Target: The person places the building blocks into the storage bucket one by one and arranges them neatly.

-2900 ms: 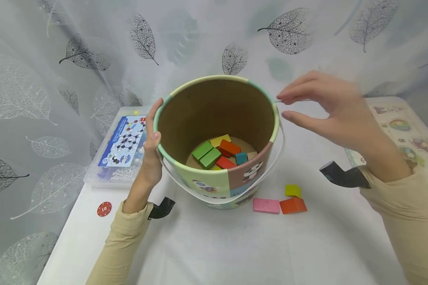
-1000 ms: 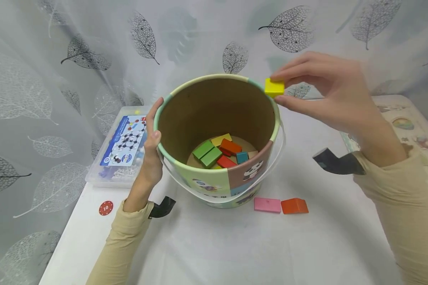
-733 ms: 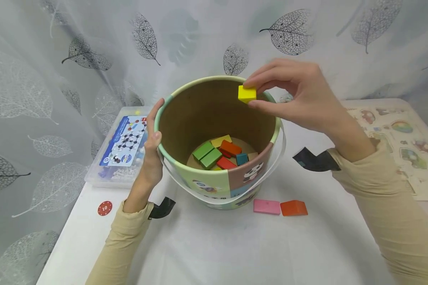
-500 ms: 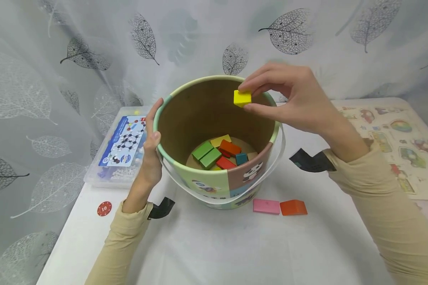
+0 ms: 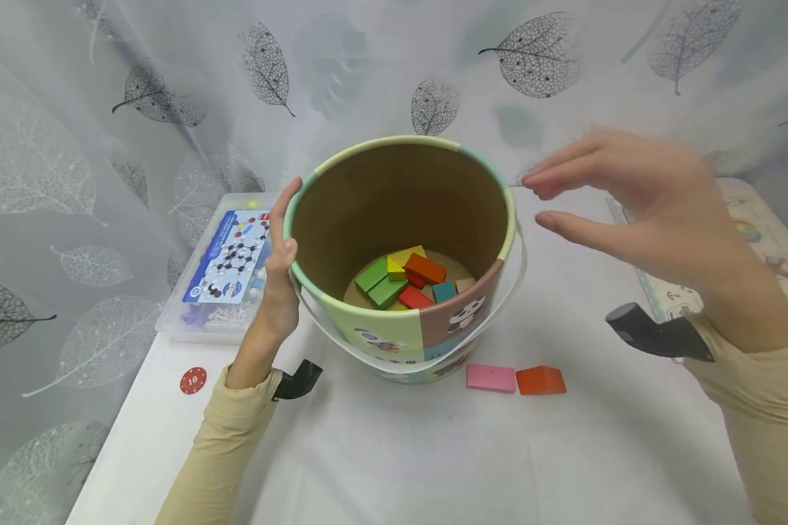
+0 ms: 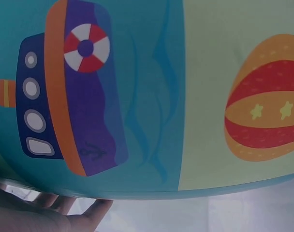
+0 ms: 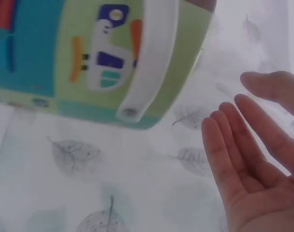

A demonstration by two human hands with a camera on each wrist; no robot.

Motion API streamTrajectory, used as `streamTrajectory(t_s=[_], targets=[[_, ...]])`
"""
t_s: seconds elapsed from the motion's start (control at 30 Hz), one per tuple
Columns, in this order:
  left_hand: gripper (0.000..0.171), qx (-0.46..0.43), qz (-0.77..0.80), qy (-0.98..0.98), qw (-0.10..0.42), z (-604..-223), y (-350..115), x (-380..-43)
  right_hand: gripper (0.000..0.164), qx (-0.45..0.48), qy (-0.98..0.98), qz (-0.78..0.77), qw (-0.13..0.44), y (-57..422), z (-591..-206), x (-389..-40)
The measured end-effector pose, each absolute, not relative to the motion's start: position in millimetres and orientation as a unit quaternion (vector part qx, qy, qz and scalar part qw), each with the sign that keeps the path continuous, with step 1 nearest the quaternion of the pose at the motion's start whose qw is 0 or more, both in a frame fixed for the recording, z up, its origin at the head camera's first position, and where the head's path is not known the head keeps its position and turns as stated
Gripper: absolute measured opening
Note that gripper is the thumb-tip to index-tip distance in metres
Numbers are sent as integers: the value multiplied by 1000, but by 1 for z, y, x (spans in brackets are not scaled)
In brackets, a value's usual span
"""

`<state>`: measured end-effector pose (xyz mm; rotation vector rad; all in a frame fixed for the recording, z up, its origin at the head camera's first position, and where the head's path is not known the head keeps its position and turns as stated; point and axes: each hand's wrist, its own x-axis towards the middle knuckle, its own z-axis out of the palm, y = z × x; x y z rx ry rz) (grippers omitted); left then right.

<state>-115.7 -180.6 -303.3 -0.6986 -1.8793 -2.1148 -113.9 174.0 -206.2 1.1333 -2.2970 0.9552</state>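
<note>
A tall round bucket [image 5: 374,339] with a pastel patchwork wall stands in the middle of the head view, mouth tipped toward me. Several coloured toy blocks lie on its floor, among them a small yellow block [image 5: 396,270] on top of the green blocks [image 5: 386,292]. My left hand [image 5: 279,284] holds the bucket's left side, thumb and finger at the rim; in the left wrist view its fingers show along the rim below a painted ship. Off the right rim, my right hand [image 5: 643,204] hangs in the air with fingers and thumb apart, holding nothing.
A pink block [image 5: 490,378] and an orange block [image 5: 541,380] lie in front of the bucket on the right. A clear plastic case [image 5: 226,262] sits at left, a red chip [image 5: 193,380] before it. A picture board [image 5: 771,226] lies far right, partly behind my arm.
My right hand picked up the yellow block from the table, carried it over the bucket and let it go inside, then drew back right. My left hand stayed at the rim.
</note>
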Motion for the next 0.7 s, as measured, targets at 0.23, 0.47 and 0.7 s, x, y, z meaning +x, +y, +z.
streamTrajectory(t_s=[0.23, 0.47, 0.7], targets=[[80, -231, -713, -650, 121, -303, -180, -115, 52, 426, -826, 338, 150, 210, -264, -98], [81, -242, -717, -642, 120, -304, -179, -114, 53, 445, -829, 339, 15, 221, -340, -77], [84, -244, -722, -635, 121, -303, -178, -116, 45, 444, -814, 373, -32, 221, -381, -63]])
